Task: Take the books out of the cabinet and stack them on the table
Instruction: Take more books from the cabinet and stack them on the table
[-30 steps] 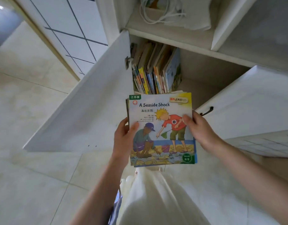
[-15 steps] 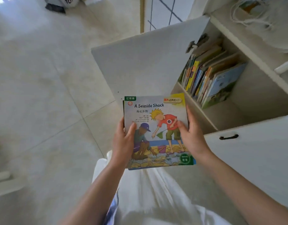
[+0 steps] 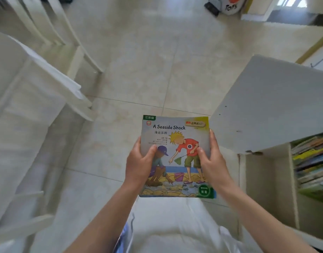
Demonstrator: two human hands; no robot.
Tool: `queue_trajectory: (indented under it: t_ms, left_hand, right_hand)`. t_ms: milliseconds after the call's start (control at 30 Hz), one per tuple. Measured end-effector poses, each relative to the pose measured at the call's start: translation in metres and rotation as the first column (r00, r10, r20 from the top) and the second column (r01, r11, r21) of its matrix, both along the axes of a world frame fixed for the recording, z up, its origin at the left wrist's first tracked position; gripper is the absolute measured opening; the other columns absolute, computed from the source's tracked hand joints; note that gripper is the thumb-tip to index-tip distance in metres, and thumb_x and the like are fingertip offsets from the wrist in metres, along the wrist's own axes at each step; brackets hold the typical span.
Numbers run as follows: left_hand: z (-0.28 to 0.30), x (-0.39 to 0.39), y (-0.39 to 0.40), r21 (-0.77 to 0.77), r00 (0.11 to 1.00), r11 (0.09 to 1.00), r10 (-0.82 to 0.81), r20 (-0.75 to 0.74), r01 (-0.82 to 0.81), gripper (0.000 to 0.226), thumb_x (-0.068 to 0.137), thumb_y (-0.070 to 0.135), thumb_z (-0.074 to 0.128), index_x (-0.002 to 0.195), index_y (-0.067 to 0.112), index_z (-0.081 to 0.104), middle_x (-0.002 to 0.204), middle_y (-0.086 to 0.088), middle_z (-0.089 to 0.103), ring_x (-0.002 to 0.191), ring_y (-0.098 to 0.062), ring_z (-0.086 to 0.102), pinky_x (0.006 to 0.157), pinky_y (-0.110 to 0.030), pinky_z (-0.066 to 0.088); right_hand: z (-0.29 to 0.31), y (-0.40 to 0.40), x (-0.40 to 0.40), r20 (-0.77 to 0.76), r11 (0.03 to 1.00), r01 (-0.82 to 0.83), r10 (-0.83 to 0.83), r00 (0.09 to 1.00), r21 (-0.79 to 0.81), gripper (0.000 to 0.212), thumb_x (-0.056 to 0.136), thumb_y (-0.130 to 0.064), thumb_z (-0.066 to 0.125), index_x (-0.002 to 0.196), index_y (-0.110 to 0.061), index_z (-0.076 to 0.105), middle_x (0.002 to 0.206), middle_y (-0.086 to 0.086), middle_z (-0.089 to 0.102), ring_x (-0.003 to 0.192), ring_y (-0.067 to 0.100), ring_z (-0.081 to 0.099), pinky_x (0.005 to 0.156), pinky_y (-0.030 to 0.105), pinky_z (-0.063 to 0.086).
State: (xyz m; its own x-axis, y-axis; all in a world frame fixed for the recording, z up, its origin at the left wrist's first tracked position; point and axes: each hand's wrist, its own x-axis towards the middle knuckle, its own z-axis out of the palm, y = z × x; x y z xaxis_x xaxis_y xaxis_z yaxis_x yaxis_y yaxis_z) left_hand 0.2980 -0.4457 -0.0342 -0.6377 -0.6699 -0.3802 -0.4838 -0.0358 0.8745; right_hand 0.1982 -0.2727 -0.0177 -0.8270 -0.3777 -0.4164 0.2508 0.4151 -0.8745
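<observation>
Over the tiled floor, beside the open cabinet (image 3: 270, 106): thin, light, floppy picture books (image 3: 175, 157), clamped at both side edges in left hand (image 3: 138, 165) and right hand (image 3: 214, 161) grip, likely best supported underneath.

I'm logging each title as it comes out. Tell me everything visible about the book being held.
The book is a thin, glossy paperback titled "A Seaside Shock", with Chinese text beneath. Its cover shows two cartoon children on a beach, one holding a net. It is closed, cover up, held over the tiled floor. The left hand and right hand grip its side edges, thumbs on the cover.
</observation>
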Motion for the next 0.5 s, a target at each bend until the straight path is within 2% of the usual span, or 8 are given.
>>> queue_trajectory:
  t_ms: [133, 233, 333, 400, 500]
  left_hand:
    - [0.001, 0.057, -0.041, -0.012, 0.974, 0.975, 0.221, -0.047, -0.222, 0.058, 0.095, 0.03, 0.062, 0.142, 0.043, 0.031, 0.113, 0.01, 0.063, 0.091, -0.009, 0.072, 0.066, -0.034, 0.063]
    - [-0.001, 0.091, -0.065, -0.08, 0.955, 0.952, 0.294, -0.045, -0.297, 0.056, 0.095, 0.03, 0.061, 0.138, 0.049, 0.031, 0.113, 0.012, 0.063, 0.087, -0.001, 0.07, 0.064, -0.032, 0.062]
    - [-0.005, 0.136, -0.097, -0.129, 0.926, 0.917, 0.378, -0.022, -0.378, 0.059, 0.095, 0.033, 0.061, 0.141, 0.049, 0.028, 0.118, 0.01, 0.063, 0.09, -0.002, 0.069, 0.07, -0.036, 0.063]
    - [-0.005, 0.169, -0.121, -0.159, 0.904, 0.893, 0.427, 0.007, -0.42, 0.063, 0.094, 0.036, 0.06, 0.144, 0.048, 0.023, 0.119, 0.011, 0.061, 0.095, 0.0, 0.066, 0.076, -0.037, 0.062]
    - [-0.007, 0.22, -0.155, -0.157, 0.852, 0.841, 0.524, 0.001, -0.517, 0.066, 0.093, 0.038, 0.061, 0.146, 0.047, 0.022, 0.122, 0.009, 0.061, 0.096, 0.0, 0.065, 0.077, -0.038, 0.062]
  right_hand:
    - [-0.001, -0.07, 0.026, -0.034, 0.983, -0.18, 0.181, 0.983, 0.027, 0.061, 0.099, -0.026, 0.045, 0.145, -0.047, 0.011, 0.125, -0.001, 0.055, 0.096, 0.016, 0.068, 0.071, 0.039, 0.061]
    - [-0.002, -0.107, 0.048, -0.031, 0.963, -0.262, 0.264, 0.964, 0.059, 0.058, 0.098, -0.028, 0.046, 0.144, -0.043, 0.014, 0.114, -0.004, 0.062, 0.083, 0.011, 0.071, 0.058, 0.024, 0.059]
    - [0.001, -0.157, 0.08, -0.06, 0.924, -0.367, 0.374, 0.925, 0.11, 0.062, 0.097, -0.027, 0.05, 0.147, -0.034, 0.015, 0.111, -0.002, 0.062, 0.083, 0.009, 0.066, 0.047, 0.007, 0.047]
    - [0.005, -0.193, 0.106, -0.071, 0.901, -0.424, 0.431, 0.899, 0.094, 0.059, 0.095, -0.024, 0.053, 0.145, -0.03, 0.022, 0.107, -0.006, 0.061, 0.082, 0.003, 0.064, 0.048, 0.008, 0.048]
    - [0.009, -0.246, 0.149, -0.055, 0.85, -0.521, 0.525, 0.849, 0.082, 0.058, 0.094, -0.025, 0.055, 0.143, -0.033, 0.024, 0.111, -0.003, 0.062, 0.085, 0.008, 0.068, 0.054, 0.018, 0.056]
